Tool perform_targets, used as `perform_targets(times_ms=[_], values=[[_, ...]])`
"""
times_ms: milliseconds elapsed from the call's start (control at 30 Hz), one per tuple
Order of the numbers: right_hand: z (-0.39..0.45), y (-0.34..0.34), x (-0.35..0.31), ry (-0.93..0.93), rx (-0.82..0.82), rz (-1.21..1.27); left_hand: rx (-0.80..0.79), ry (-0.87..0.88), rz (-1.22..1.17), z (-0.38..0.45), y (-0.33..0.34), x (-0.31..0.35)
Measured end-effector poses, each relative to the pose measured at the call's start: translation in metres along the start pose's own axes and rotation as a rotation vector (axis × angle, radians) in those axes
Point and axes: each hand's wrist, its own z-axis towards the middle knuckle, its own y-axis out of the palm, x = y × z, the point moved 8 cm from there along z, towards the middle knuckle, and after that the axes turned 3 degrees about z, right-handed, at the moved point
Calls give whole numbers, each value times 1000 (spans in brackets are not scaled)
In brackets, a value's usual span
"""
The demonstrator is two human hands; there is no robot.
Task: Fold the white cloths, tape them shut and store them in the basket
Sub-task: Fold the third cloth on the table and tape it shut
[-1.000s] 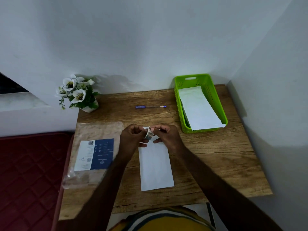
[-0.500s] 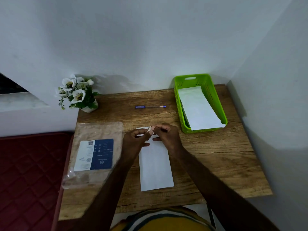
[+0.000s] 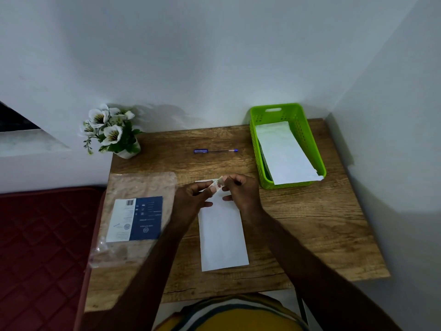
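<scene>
- I see the wooden table (image 3: 310, 223) filling the view; everything below is placed relative to the folded white cloth (image 3: 223, 237) lying flat at its centre.
- Clear plastic packet (image 3: 133, 218) with a blue-and-white label lies left of the cloth, apart from it.
- Green basket (image 3: 256, 149) sits up and right of the cloth, with another white cloth (image 3: 284, 154) inside, its near end poking over the rim.
- Flower pot (image 3: 112, 132) sits far up-left of the cloth, at the table's back corner.
- Left hand (image 3: 191, 199) and right hand (image 3: 241, 194) are over the cloth's far end, fingers curled, both pinching a small piece of tape (image 3: 218, 183) between them.
- Blue pen (image 3: 216, 151) lies beyond the cloth's far end.
</scene>
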Motion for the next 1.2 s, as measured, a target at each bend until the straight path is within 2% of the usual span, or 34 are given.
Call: perform_targets(times_ms=[200,300,400,533,667,900,967,1067,1133,1200], values=[[-3,6,20,430,-5,392,-52,13,-38,-3,-2,0],[-6,8,25,549,16,514,-18,19,-10,0,-13,2],[-9,5,25,544,21,551,98,82,172,10,-35,15],[-12,1,27,484,30,511,308,288,618,35,-62,37],[-20,1,26,481,40,490,388,277,904,64,-67,39],[-28,0,23,490,34,485,380,377,980,63,-61,38],[-29,-2,23,491,43,494,418,465,965,50,-59,43],[-29,0,23,498,56,495,471,690,932,16,-44,52],[-30,2,24,507,70,495,402,776,912,-3,-23,50],[-30,3,24,510,81,503,331,792,914,-14,-5,45]])
